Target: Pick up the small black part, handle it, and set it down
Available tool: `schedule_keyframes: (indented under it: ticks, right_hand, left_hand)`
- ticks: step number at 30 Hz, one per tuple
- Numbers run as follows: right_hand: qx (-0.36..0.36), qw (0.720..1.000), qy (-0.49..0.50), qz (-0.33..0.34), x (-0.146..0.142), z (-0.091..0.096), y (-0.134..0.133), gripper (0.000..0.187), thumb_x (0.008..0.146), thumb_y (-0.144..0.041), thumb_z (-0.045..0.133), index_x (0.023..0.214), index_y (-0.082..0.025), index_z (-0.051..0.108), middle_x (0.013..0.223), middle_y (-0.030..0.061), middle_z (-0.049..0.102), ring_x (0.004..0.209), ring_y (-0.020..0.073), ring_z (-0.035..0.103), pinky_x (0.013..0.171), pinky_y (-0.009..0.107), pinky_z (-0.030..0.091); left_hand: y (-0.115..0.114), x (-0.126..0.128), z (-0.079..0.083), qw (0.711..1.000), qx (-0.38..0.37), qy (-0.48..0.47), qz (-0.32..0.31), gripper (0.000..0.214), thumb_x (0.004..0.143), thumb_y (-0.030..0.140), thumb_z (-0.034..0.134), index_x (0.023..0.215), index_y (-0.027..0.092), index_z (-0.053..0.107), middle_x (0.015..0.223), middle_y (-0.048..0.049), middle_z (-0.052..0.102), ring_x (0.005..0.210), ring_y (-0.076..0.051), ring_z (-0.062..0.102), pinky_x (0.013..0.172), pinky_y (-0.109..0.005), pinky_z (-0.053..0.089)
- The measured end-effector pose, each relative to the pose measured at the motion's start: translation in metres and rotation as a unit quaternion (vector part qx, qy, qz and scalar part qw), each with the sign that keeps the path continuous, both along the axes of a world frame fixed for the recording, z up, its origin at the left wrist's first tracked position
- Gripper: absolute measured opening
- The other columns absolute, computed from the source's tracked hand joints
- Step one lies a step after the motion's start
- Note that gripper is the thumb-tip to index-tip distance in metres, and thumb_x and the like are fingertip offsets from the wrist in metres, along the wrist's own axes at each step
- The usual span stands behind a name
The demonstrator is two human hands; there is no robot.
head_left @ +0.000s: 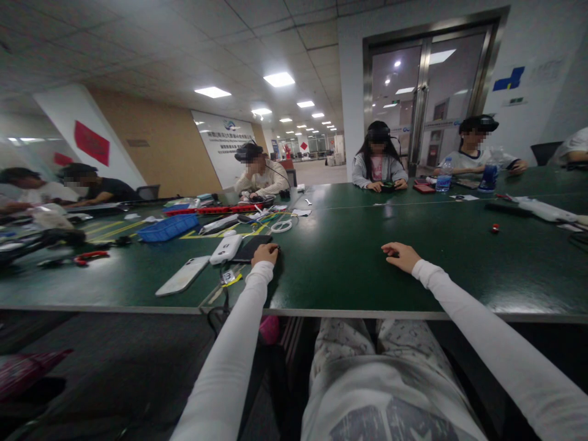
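My left hand (265, 253) rests on the green table at the right end of a flat black object (248, 249). Its fingers are curled together, and a small dark spot shows at the fingertips, too small to name. Left of it lie a white case-like device (226, 249) and a white smartphone (184, 275), with a tag marked 3 (229, 277) closer to the table edge. My right hand (401, 256) lies on the green tabletop (331, 257) with nothing in it. Its fingers point left, loosely bent, with the thumb apart.
A blue tray (168, 228), a coiled white cable (282, 226) and red rails (215, 209) lie at the left. At the right are a small red object (495, 228), a white tool-like object (546, 210) and a water bottle (444, 175). Several people sit around the table.
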State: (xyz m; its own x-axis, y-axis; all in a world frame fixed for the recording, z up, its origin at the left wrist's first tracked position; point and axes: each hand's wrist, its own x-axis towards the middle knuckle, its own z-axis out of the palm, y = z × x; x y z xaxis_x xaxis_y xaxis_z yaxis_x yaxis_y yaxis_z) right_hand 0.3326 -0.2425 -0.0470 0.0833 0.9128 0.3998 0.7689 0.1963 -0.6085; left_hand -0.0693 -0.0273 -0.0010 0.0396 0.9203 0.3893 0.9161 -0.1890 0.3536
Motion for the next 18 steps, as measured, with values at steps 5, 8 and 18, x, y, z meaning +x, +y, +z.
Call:
schedule_keyframes:
  ticks: [5, 8, 18]
  right_hand:
    - [0.003, 1.0, -0.001, -0.001, 0.001, -0.001, 0.001, 0.033, 0.064, -0.015, 0.056, 0.097, -0.018, 0.054, 0.089, 0.0032, 0.058, 0.075, 0.0116, 0.055, 0.073, 0.029, 0.045]
    - [0.002, 1.0, 0.001, -0.002, 0.0, 0.0, 0.0, 0.033, 0.064, -0.014, 0.056, 0.097, -0.018, 0.055, 0.088, 0.0033, 0.058, 0.074, 0.0117, 0.055, 0.073, 0.03, 0.045]
    - [0.006, 1.0, -0.007, 0.006, 0.002, 0.004, 0.001, 0.034, 0.065, -0.015, 0.055, 0.098, -0.018, 0.054, 0.089, 0.0035, 0.057, 0.075, 0.0119, 0.054, 0.072, 0.029, 0.044]
  left_hand:
    - [0.0, 0.002, -0.003, 0.999, 0.013, 0.018, -0.049, 0.028, 0.068, 0.021, 0.05, 0.095, 0.024, 0.058, 0.099, -0.0028, 0.052, 0.086, -0.015, 0.051, 0.079, -0.025, 0.039]
    - [-0.004, 0.008, -0.003, 0.994, 0.026, 0.026, -0.105, 0.031, 0.068, 0.016, 0.05, 0.098, 0.021, 0.056, 0.098, -0.0033, 0.052, 0.088, -0.014, 0.05, 0.083, -0.024, 0.038]
    - [-0.044, 0.081, -0.005, 0.968, 0.028, 0.035, -0.246, 0.025, 0.068, 0.011, 0.048, 0.089, 0.02, 0.058, 0.095, -0.0029, 0.053, 0.089, -0.016, 0.049, 0.085, -0.028, 0.037]
